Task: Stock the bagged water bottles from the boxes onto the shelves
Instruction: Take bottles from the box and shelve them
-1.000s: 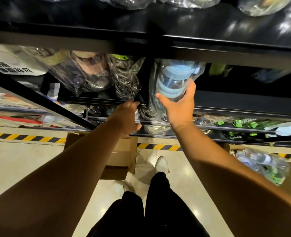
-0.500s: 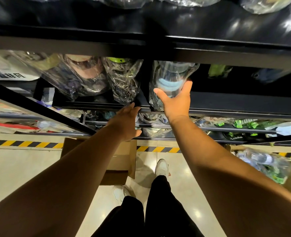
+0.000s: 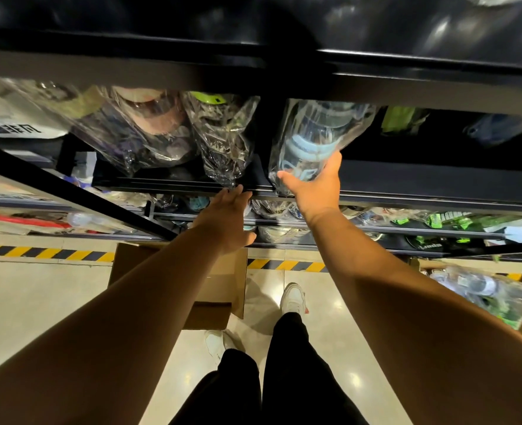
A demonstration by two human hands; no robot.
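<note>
A clear bagged water bottle with a pale blue band (image 3: 312, 139) lies on the black shelf (image 3: 422, 182), its base towards me. My right hand (image 3: 313, 187) presses against that base with thumb and fingers spread. My left hand (image 3: 227, 217) hovers flat just below the shelf's front rail, fingers straight, holding nothing. To the left on the same shelf lie a bagged bottle with a green cap (image 3: 223, 133) and a bagged pinkish bottle (image 3: 143, 124).
An open cardboard box (image 3: 210, 286) stands on the floor below my left arm. A second box with bagged bottles (image 3: 486, 296) sits at the right. Lower shelves (image 3: 376, 231) hold more bagged goods. Yellow-black tape (image 3: 45, 251) marks the floor edge. My feet stand between the boxes.
My right hand has pushed the blue-banded bottle further back onto the shelf and slid from its side to its base. My left hand stayed near the shelf rail.
</note>
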